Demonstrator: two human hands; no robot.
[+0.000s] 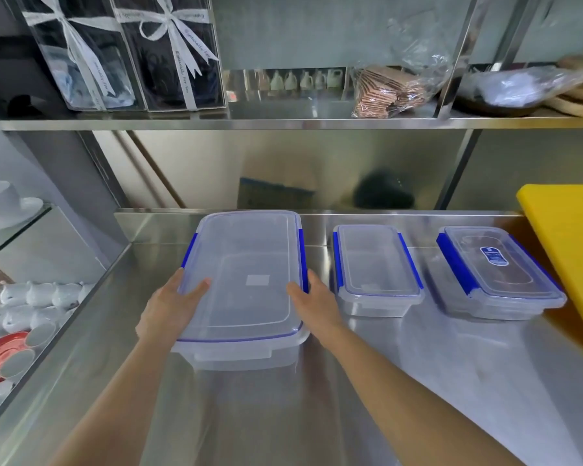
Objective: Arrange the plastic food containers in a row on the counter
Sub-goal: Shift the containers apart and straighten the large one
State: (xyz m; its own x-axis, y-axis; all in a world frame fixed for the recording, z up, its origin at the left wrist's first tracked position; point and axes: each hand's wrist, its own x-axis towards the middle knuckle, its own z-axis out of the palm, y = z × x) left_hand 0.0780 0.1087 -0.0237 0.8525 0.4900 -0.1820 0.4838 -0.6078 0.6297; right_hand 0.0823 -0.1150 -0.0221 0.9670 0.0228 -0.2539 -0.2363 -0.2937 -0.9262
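You have three clear plastic food containers with blue side clips on the stainless steel counter [418,381], all lidded and lying roughly side by side along the back edge. The large clear rectangular container [246,284] sits at the left of the line, the smaller clear rectangular container [377,267] in the middle, and the third clear container with a blue oval label on its lid [498,270] at the right, turned at a slight angle and just beside the yellow plastic cutting board [572,250].

Both of your hands are on the large container. Your left hand [169,307] presses against its left side with the thumb laid over the lid edge; your right hand [313,304] holds the right side the same way, just below the blue clip. Together they clasp it between them, fingers curled around the sides. The container's base appears to rest on the counter. The other two containers stand apart from your hands, to your right.
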